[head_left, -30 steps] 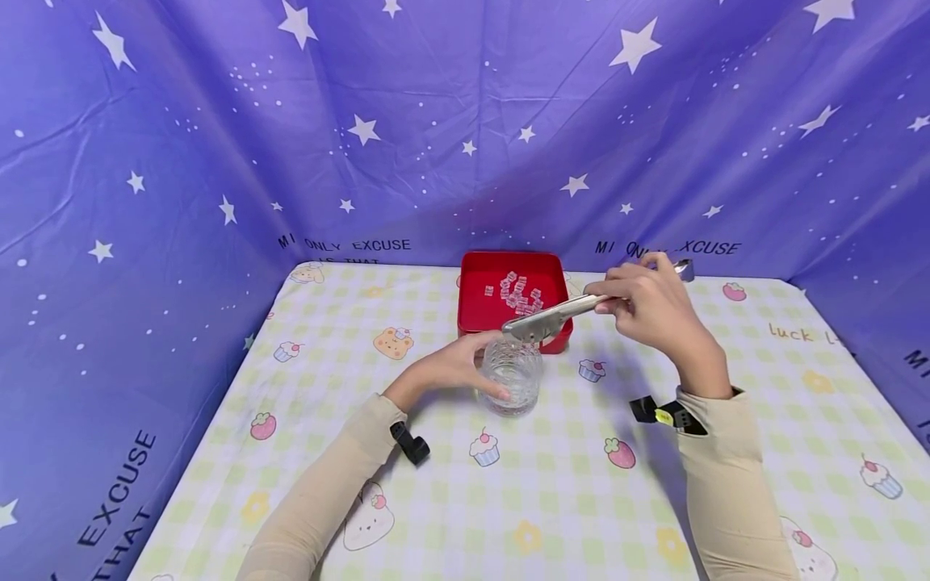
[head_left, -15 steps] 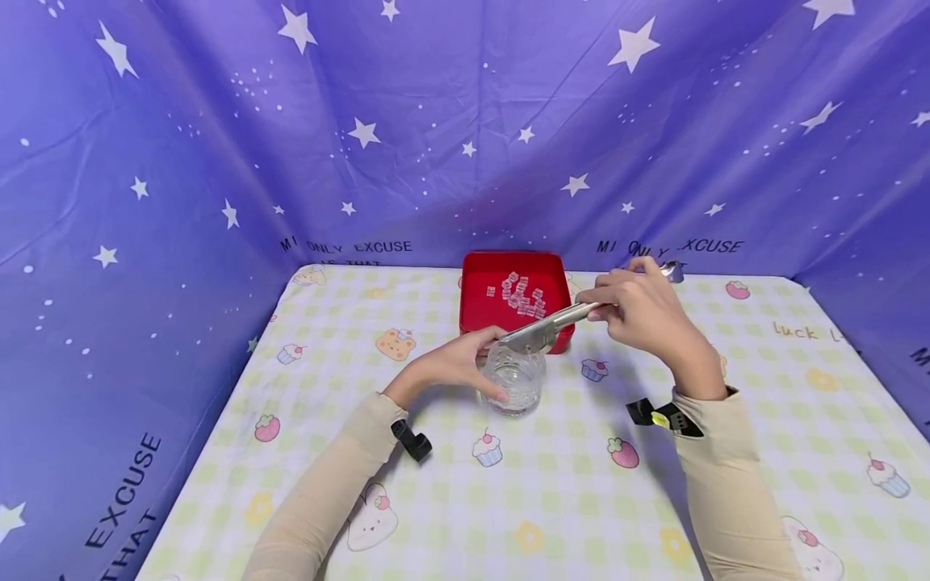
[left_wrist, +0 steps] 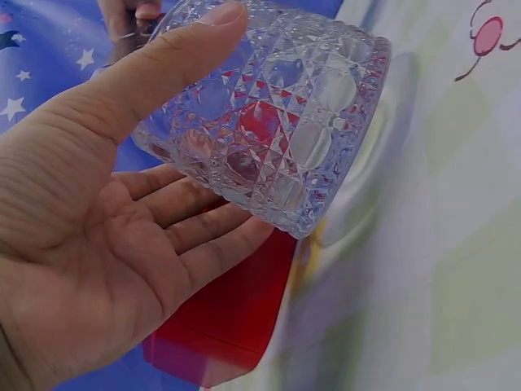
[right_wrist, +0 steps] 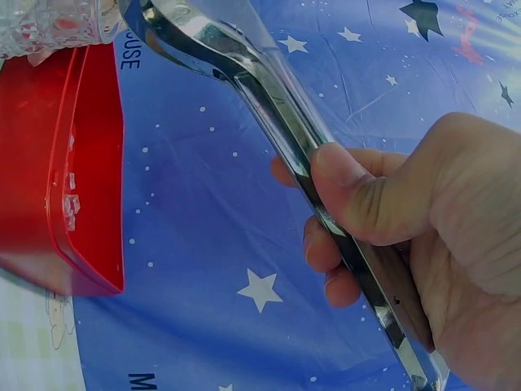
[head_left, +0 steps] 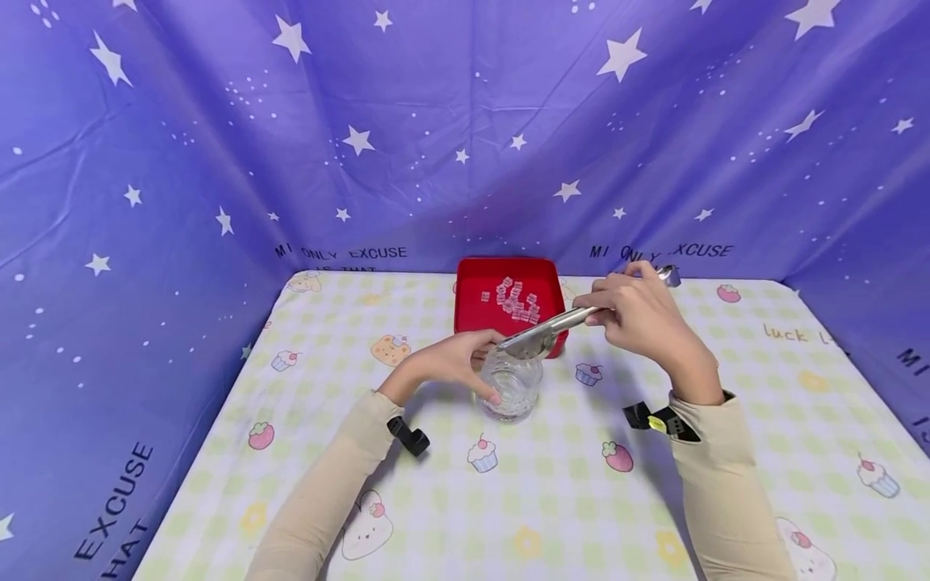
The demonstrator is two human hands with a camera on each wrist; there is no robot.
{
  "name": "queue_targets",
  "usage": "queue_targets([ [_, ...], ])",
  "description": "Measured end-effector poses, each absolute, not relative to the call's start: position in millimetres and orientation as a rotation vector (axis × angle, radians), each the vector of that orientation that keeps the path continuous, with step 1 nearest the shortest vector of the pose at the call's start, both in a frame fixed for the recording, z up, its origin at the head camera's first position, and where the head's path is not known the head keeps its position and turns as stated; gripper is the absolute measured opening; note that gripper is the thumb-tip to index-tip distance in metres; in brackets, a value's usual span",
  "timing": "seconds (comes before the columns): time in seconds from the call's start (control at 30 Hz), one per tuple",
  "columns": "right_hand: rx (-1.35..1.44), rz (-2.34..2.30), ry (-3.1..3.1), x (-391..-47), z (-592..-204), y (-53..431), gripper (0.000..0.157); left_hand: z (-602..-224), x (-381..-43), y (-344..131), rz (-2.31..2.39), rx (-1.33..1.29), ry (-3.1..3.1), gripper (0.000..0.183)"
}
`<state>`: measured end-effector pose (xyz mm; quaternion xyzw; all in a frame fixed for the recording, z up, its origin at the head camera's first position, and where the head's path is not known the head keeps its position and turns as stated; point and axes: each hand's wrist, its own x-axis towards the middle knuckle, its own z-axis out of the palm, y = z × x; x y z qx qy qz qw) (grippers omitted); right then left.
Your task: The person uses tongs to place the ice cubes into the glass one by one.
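Observation:
In the head view my left hand (head_left: 454,361) holds a clear cut-glass tumbler (head_left: 513,397) that stands on the table. Its thumb lies along the near side of the glass, with the fingers around the far side, as the left wrist view of the tumbler (left_wrist: 269,122) also shows. My right hand (head_left: 639,311) grips a pair of metal tongs (head_left: 563,323) by the handle. The tongs slant down to the left, their broad end at the tumbler's mouth. Whether anything sits between the tongs' ends is hidden. Thumb and fingers pinch the tongs (right_wrist: 281,122) in the right wrist view.
A red square box (head_left: 468,319) stands just behind the tumbler, with several small clear cubes (head_left: 514,303) inside. A checked tablecloth (head_left: 581,500) covers the table. A purple star-printed curtain (head_left: 407,145) rises behind it.
The broad end of the tongs has tipped down into the tumbler's mouth, and my right hand has shifted slightly left. My left hand keeps its hold on the tumbler.

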<state>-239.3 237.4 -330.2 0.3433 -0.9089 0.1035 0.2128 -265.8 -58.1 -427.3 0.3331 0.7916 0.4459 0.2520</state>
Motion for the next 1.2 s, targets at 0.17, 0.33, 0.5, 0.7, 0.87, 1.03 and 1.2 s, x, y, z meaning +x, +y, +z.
queue_targets([
  [0.17, 0.961, 0.290, -2.518, -238.9, -330.1, 236.6, 0.025, -431.3, -264.1, -61.8, 1.286, 0.852, 2.118, 0.073],
  [0.33, 0.966, 0.285, -2.519, -238.8, -330.4, 234.3, 0.024, -434.7, -264.0, -64.2, 1.373, 0.851, 2.008, 0.069],
  [0.5, 0.971, 0.269, -2.524, -239.3, -331.2, 232.8, 0.025, -436.6, -263.9, -65.2, 1.410, 0.861, 1.947, 0.069],
  [0.7, 0.986, 0.254, -2.521, -240.4, -331.8, 232.4, 0.026, -435.7, -264.6, -64.9, 1.411, 0.853, 1.950, 0.069],
  [0.87, 0.982, 0.252, -2.535, -241.1, -331.9, 231.8, 0.026, -435.6, -264.8, -64.5, 1.407, 0.853, 1.950, 0.068],
  [1.03, 0.971, 0.247, -2.559, -241.3, -331.9, 231.7, 0.025, -435.8, -265.2, -64.8, 1.398, 0.852, 1.961, 0.067],
  [1.2, 0.968, 0.245, -2.570, -241.8, -332.4, 231.4, 0.024, -434.9, -265.0, -65.8, 1.387, 0.855, 1.964, 0.068],
])
